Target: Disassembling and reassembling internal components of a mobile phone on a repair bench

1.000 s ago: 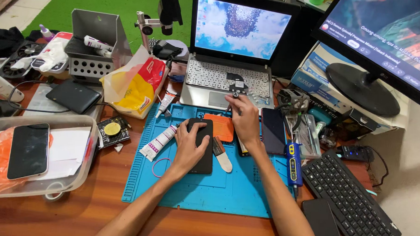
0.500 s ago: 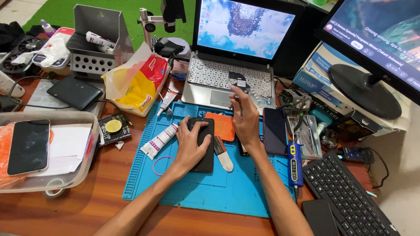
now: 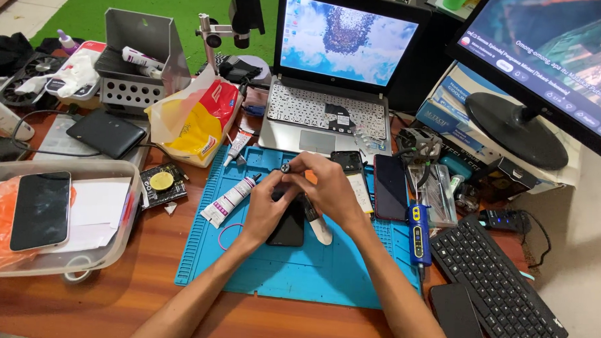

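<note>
- Black phone [image 3: 289, 225] lies at centre of frame on blue mat [image 3: 263, 274].
- Left hand [image 3: 267, 211] presses on the phone, grip flat, not clenched.
- Right hand [image 3: 326, 186] pinches a small screwdriver [image 3: 286, 168]; best kept upright, phone pinned firm.

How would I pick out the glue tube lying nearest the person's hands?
Start at the blue work mat in front of the open laptop. Near the mat's left edge, just left of the left hand, lies a white tube with a dark cap pointing up toward the right. A second, smaller tube lies higher up beside the yellow and red bag; the one you want is longer, lower and closer to the hands.
</note>
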